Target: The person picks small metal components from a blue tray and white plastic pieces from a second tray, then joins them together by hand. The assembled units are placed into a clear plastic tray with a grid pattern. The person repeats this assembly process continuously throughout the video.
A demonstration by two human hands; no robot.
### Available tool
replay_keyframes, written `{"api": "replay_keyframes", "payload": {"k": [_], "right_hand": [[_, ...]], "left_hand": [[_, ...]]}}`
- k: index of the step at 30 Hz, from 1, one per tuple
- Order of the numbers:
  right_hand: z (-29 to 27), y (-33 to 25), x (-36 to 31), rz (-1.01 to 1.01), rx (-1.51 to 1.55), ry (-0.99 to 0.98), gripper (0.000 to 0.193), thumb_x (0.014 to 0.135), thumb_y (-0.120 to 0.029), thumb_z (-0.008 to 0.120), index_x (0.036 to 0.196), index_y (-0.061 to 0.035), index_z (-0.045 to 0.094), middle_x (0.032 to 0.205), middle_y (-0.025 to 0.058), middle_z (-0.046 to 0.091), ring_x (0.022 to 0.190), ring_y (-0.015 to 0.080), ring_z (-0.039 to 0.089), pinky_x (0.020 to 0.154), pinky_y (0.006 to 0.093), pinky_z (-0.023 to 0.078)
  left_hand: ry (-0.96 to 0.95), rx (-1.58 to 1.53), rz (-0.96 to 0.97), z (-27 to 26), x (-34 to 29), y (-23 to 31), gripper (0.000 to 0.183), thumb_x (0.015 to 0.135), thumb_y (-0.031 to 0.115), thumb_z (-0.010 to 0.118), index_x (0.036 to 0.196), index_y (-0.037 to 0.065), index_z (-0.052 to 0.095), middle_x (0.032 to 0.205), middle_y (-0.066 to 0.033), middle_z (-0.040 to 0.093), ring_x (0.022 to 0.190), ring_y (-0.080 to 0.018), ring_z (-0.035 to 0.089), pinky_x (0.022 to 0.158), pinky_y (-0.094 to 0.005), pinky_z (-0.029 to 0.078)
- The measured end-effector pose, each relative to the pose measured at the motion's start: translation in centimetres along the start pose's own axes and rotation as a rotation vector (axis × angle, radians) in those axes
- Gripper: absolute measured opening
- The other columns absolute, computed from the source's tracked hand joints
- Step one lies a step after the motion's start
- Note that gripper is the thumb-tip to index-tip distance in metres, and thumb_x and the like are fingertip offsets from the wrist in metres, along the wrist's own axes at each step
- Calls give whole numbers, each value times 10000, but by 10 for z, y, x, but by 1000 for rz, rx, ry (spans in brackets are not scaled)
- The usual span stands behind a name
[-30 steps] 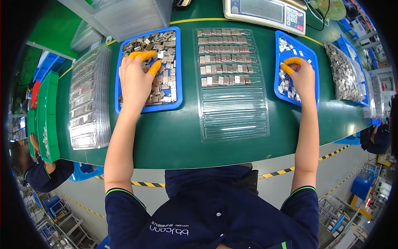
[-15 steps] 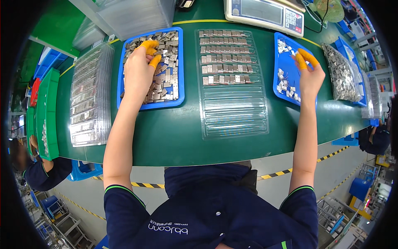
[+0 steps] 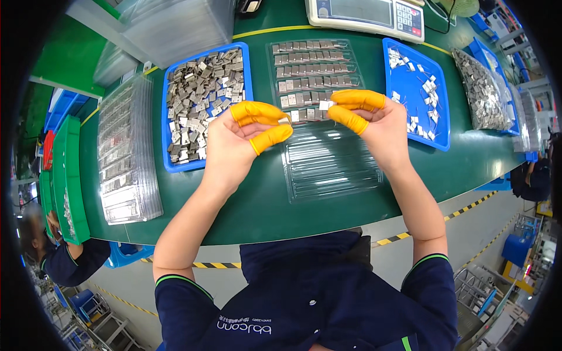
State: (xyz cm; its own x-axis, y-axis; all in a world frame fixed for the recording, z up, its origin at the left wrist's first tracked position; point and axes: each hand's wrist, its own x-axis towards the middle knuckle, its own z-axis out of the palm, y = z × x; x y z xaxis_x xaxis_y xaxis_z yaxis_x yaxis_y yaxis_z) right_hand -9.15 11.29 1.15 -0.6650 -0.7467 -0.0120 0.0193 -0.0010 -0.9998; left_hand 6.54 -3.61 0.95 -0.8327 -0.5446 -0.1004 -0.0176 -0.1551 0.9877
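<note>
My left hand [image 3: 237, 140], with yellow finger cots, pinches a small metal shell [image 3: 284, 121] between thumb and fingertips. My right hand [image 3: 380, 126], also in yellow finger cots, pinches a small white connector [image 3: 325, 105]. The two hands face each other, apart, over a clear plastic blister tray [image 3: 333, 175]. Rows of metal pieces with thin leads [image 3: 310, 57] fill its far part, and its near grooves hold nothing; the fingertips cover part of the nearest filled row.
A blue tray [image 3: 249, 76] of loose metal shells lies left, another blue tray [image 3: 443, 117] of white wired connectors right. Stacked clear trays [image 3: 126, 158] and a green bin [image 3: 71, 175] stand farther left. A scale [image 3: 363, 17] is at the back; a bag of metal parts [image 3: 483, 93] lies far right.
Both hands have left the blue trays and come inward over the clear tray. The left now shows a metal shell, the right a white connector.
</note>
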Motion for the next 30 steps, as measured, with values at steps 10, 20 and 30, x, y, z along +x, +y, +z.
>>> {"api": "replay_keyframes", "payload": {"k": [10, 20, 30], "right_hand": [[21, 22, -12, -75, 9, -66, 245, 726, -39, 727, 958, 5, 659, 922, 71, 671, 843, 132, 635, 784, 249, 500], [12, 19, -8, 11, 133, -230, 244, 698, -22, 743, 930, 5, 675, 890, 63, 661, 799, 136, 622, 765, 259, 501], [15, 26, -9, -106, 25, -243, 208, 679, -31, 756, 876, -20, 689, 880, 69, 624, 824, 152, 598, 736, 268, 485]], "left_hand": [[58, -104, -80, 8, -2, -8, 290, 790, 29, 659, 1057, -69, 598, 952, -146, 646, 853, -220, 652, 757, -278, 538], [-36, -105, -129, 10, -7, -9, 223, 772, 44, 686, 974, -44, 654, 865, -114, 676, 759, -140, 641, 725, -236, 515], [-102, -99, -94, 7, -6, -14, 240, 783, 74, 677, 989, -43, 643, 877, -135, 664, 764, -187, 655, 726, -265, 529]]}}
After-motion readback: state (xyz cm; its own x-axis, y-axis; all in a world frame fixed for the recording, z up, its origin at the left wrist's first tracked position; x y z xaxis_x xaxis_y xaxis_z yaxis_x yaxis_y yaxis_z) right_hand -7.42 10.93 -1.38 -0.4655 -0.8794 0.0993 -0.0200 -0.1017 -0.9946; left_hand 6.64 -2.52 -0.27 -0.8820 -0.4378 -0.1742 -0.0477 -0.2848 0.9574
